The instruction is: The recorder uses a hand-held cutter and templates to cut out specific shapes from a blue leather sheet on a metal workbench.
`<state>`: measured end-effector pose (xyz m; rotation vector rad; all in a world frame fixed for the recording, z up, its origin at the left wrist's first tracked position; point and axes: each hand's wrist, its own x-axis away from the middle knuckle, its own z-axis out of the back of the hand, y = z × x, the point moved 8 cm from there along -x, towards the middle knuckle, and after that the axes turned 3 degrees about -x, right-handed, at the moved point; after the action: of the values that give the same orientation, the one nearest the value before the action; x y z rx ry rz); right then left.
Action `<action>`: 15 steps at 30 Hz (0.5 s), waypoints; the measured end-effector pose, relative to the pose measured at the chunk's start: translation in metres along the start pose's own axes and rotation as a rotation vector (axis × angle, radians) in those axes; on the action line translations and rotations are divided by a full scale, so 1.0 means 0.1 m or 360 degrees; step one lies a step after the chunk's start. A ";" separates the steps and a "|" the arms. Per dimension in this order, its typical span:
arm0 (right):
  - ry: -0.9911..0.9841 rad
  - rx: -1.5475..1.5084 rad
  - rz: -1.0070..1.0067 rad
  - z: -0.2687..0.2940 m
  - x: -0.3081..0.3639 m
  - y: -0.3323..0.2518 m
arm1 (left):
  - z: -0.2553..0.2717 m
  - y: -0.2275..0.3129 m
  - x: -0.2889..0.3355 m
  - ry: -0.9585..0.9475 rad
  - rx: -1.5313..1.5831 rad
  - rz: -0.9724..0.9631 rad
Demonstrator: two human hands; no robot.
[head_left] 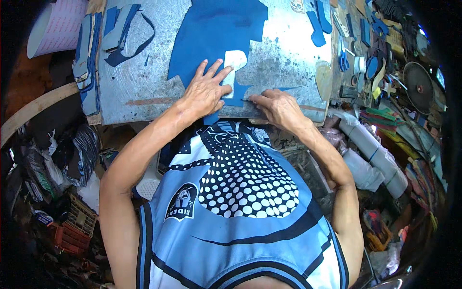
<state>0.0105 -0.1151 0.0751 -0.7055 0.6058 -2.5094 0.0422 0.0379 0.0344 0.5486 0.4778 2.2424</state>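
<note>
Head view: a scuffed grey metal worktop (144, 86) is seen, cluttered shelves at right, rolls of material (370, 154) below; a blue sheet (216, 33) is spread on the worktop with a white template (234, 65) on it; the left hand (204, 91) is pressed flat, fingers spread, on the template; the right hand (276, 107) is closed around a thin blade (251, 100) at the sheet's edge.
</note>
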 end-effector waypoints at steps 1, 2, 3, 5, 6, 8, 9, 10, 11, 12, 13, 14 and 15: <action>-0.0046 -0.0102 0.0005 0.01 0.00 0.01 | 0.01 0.03 0.01 0.0014 0.0029 -0.0007; -0.0004 -0.0237 -0.0050 0.12 -0.02 0.00 | 0.03 0.02 0.02 0.0034 0.0049 -0.0004; -0.0002 -0.0221 -0.0016 0.19 -0.12 0.00 | 0.03 0.01 0.03 0.0093 0.0072 0.0003; 0.0296 -0.0291 -0.0123 0.42 -0.30 0.11 | -0.02 -0.02 -0.01 0.0159 -0.0056 0.0041; 0.0499 -0.0281 0.0079 0.47 -0.45 0.14 | -0.04 0.00 -0.04 0.0174 -0.0056 0.0054; 0.0453 -0.0237 0.0145 0.47 -0.76 0.23 | -0.05 0.04 -0.10 0.0260 -0.0234 0.0064; 0.0419 -0.0207 0.0193 0.45 -0.89 0.26 | -0.03 0.04 -0.10 0.0262 -0.0231 0.0081; 0.0484 -0.0097 0.0305 0.44 -0.95 0.26 | -0.01 0.03 -0.11 0.0266 -0.0231 0.0123; 0.0470 -0.0103 0.0326 0.45 -1.01 0.28 | 0.01 0.01 -0.11 0.0270 -0.0234 0.0176; 0.0403 -0.0062 0.0358 0.43 -1.06 0.29 | 0.02 0.00 -0.12 0.0268 -0.0231 0.0198; 0.0338 -0.0021 0.0387 0.41 -1.10 0.28 | 0.02 -0.02 -0.13 0.0257 -0.0218 0.0222; 0.0327 -0.0024 0.0399 0.42 -1.12 0.28 | 0.02 -0.03 -0.14 0.0249 -0.0204 0.0243; 0.0321 -0.0006 0.0407 0.43 -1.13 0.27 | 0.03 -0.05 -0.14 0.0247 -0.0199 0.0256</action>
<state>0.1295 -0.0885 0.0527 -0.3517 0.7222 -2.3546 0.0554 0.0304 0.0312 0.3604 0.3787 2.4619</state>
